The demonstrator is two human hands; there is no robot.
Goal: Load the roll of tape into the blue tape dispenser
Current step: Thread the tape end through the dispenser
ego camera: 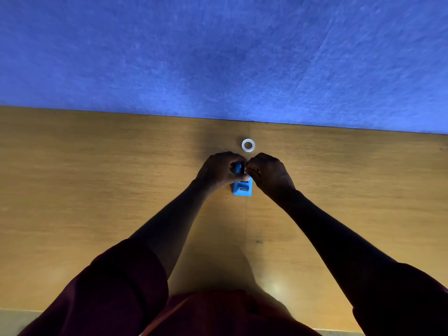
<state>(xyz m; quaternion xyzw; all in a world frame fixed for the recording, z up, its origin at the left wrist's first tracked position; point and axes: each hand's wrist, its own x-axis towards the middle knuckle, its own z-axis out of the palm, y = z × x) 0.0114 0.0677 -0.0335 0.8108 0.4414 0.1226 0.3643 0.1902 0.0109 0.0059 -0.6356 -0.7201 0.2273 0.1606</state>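
The blue tape dispenser point(242, 189) stands on the wooden table, its near end with a dark slot facing me. My left hand point(218, 172) wraps around its far left side, thumb across the top. My right hand point(269, 174) closes on its far right side, fingertips pinching near the top; what they pinch is hidden. The roll of clear tape point(248, 145) lies flat on the table just beyond both hands, apart from them.
The wooden table point(97, 190) ends at a blue felt wall panel point(218, 57) right behind the tape roll. My dark red sleeves and torso fill the bottom of the view.
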